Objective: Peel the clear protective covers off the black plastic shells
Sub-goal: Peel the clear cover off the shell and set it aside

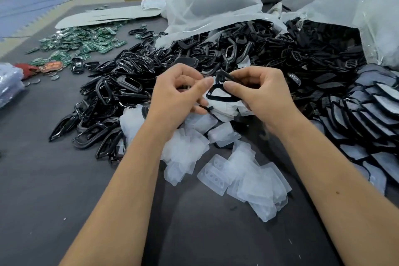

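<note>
Right hand [262,91] grip pinches one black plastic frame-shaped shell [218,90]; left hand [179,93] pinches its clear cover. Just below the shell: a heap of peeled translucent covers [226,164]. Behind it, a large pile of black shells [216,54], likely unpeeled; much remains.

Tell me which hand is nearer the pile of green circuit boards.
Left. The left hand works at mid-table, with the green circuit boards farther back on its side; the right hand is beyond it, across the black shell.
</note>
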Tool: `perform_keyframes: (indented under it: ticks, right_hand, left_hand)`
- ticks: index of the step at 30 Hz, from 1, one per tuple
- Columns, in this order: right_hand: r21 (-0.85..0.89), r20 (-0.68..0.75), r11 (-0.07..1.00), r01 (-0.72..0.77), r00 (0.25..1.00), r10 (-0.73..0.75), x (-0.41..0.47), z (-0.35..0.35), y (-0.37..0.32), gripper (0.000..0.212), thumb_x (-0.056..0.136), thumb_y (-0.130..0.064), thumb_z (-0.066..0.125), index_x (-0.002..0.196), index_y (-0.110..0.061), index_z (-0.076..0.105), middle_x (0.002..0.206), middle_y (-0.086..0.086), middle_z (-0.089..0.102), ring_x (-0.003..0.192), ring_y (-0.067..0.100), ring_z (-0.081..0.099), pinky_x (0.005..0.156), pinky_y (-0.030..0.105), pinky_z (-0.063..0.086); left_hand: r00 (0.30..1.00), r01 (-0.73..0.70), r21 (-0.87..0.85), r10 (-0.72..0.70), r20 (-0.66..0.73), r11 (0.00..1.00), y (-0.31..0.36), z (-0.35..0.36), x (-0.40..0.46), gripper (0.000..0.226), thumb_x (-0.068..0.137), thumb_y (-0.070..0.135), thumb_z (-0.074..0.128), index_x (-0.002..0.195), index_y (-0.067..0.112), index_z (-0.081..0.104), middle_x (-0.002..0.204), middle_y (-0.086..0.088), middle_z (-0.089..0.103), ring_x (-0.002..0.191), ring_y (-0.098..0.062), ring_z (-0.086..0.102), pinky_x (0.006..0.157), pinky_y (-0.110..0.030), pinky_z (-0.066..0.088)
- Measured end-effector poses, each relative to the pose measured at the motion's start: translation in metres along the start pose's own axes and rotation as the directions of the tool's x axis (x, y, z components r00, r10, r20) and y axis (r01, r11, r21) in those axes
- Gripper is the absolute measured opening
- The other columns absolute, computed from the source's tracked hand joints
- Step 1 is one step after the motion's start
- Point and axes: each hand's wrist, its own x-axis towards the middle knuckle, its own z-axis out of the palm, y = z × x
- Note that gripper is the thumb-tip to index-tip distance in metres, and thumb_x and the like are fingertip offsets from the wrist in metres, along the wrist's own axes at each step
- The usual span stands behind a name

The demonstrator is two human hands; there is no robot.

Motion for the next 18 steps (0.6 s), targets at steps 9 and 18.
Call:
perform_keyframes:
  ticks: [9, 18]
  right_hand:
    - [0.000, -0.254, 0.996, -0.093, 0.963, 0.090, 0.005, -0.003, 0.002, 0.008, 0.098, -0.019, 0.070, 0.101, -0.021, 0.078, 0.078, -0.007, 0.072, 0.054, 0.007, 0.059, 0.059, 0.026, 0.051]
    - [0.143, -0.333, 0.990, 0.016, 0.942, 0.033, -0.001, 0.004, -0.003, 0.021, 0.108, -0.002, 0.043, 0.117, -0.004, 0.062, 0.098, 0.016, 0.072, 0.072, 0.025, 0.079, 0.066, 0.027, 0.063]
  left_hand:
    - [0.992, 0.006, -0.019, -0.008, -0.127, 1.000, -0.003, 0.005, 0.001, 0.041, 0.089, -0.015, 0.050, 0.110, 0.014, 0.071, 0.071, 0.005, 0.051, 0.063, -0.024, 0.074, 0.063, -0.032, 0.063]
    - [0.977, 0.071, -0.169, -0.103, -0.188, 0.983, 0.002, 0.010, -0.001, 0.047, 0.087, -0.020, 0.041, 0.113, 0.006, 0.070, 0.085, -0.008, 0.056, 0.064, -0.016, 0.070, 0.067, -0.024, 0.060]
